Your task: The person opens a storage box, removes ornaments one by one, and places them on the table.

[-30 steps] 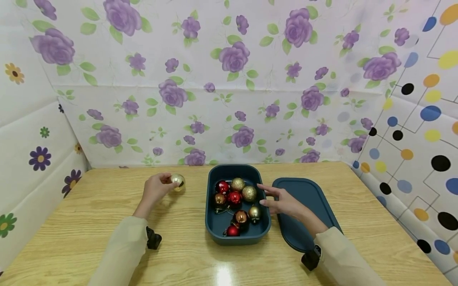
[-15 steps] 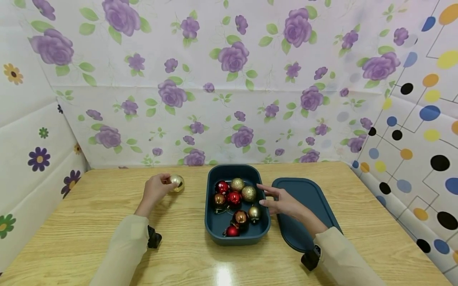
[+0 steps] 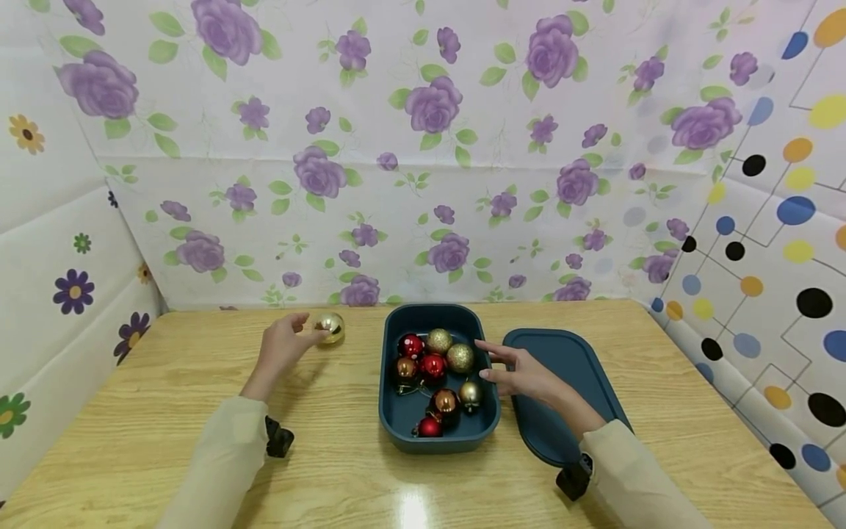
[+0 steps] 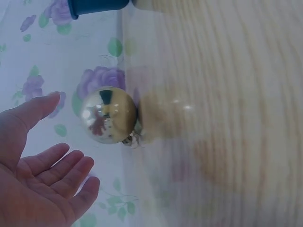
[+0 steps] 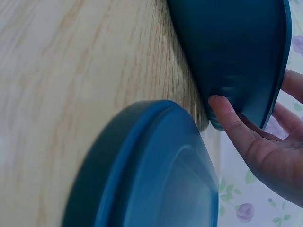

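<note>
A shiny gold Christmas ball (image 3: pixel 330 328) lies on the table left of the box, its metal cap toward the tabletop in the left wrist view. My left hand (image 3: pixel 283 345) is just beside it, fingers loose and spread, and the left wrist view shows a gap between hand and ball. My right hand (image 3: pixel 522 373) holds the right wall of a dark blue plastic box (image 3: pixel 390 433); some fingers reach over the rim and one fingertip (image 5: pixel 218 101) presses the outer wall. Several red, copper and gold Christmas balls (image 3: pixel 432 367) lie inside the box.
A dark blue lid (image 3: pixel 558 356) lies flat right of the box, partly under my right forearm. Flower-patterned cloth (image 3: pixel 396 220) backs the wooden table (image 3: pixel 344 477), with patterned cloth along both sides. Bare wood shows between the gold ball and the box.
My left hand has let go of the gold ball and drawn slightly left. The ball sits a little farther back. My right hand and the box have stayed put.
</note>
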The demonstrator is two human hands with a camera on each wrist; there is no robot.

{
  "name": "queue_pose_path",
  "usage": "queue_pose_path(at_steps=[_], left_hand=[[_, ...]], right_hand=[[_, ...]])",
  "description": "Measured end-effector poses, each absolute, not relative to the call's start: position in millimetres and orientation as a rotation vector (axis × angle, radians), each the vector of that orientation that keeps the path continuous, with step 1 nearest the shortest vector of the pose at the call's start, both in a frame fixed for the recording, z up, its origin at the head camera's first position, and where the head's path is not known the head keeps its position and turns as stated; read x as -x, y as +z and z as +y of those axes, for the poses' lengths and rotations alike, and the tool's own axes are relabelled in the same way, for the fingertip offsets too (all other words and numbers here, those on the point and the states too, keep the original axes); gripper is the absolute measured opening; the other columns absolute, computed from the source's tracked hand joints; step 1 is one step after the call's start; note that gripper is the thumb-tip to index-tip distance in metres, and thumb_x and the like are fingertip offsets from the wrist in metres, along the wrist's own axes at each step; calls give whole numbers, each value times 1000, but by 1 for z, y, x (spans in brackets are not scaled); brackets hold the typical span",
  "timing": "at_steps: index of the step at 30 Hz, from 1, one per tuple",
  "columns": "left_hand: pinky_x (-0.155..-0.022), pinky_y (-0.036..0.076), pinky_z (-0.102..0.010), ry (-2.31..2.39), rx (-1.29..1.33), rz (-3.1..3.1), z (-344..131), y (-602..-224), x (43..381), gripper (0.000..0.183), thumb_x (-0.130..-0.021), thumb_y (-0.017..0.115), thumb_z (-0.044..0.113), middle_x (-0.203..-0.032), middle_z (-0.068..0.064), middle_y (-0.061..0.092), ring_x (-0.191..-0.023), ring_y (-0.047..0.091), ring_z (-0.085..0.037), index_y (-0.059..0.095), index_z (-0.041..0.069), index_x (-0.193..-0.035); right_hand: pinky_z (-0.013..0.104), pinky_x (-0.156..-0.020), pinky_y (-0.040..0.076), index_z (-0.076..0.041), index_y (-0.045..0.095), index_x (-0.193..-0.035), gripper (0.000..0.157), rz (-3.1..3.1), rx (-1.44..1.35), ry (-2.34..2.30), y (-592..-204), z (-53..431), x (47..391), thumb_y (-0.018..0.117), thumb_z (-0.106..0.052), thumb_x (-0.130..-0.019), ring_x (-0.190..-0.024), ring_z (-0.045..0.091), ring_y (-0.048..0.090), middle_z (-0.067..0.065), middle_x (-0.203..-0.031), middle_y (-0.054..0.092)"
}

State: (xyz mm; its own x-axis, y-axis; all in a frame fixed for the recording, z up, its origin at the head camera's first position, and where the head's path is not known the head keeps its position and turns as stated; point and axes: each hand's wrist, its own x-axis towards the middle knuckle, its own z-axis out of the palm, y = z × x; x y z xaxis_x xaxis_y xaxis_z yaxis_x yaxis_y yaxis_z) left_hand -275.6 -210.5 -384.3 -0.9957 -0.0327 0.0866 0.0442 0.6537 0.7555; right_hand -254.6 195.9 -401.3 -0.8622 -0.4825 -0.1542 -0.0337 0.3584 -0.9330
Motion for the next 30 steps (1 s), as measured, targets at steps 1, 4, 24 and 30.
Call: queue_pose_path(at_steps=[1,4,24,30], left_hand=[[-93,41,-49,-1271,13,-2765,-210,-382,275,66,-86,63,29,-136,-26,39,-122,39,-41,37,-7,-135],[-93,41,-49,-1290,13,-2751,-209,-377,272,68,-85,64,31,-136,-25,39,-123,39,-39,37,-5,-135],[-92,43,-43,-1433,388,-2639,-126,-367,229,53,-78,72,20,-122,-18,56,-111,53,-31,54,2,-125],[-88,46,-43,-1438,559,-2652,-97,-374,219,51,-77,74,20,-118,-17,59,-105,57,-30,57,1,-121]], right_hand=[[39,-78,52,-17,29,-144,68,2222,450,-1513,-401,196,255,62,-30,-87,-120,40,42,30,-143,21],[39,-78,52,-17,29,-144,67,2224,450,-1512,-401,196,255,62,-30,-87,-119,40,44,30,-143,21],[40,-80,51,-18,29,-144,69,2217,432,-1521,-402,195,254,63,-31,-86,-124,41,38,30,-143,20],[40,-81,51,-17,28,-144,69,2204,435,-1530,-402,196,254,63,-32,-86,-121,40,41,30,-143,20]])
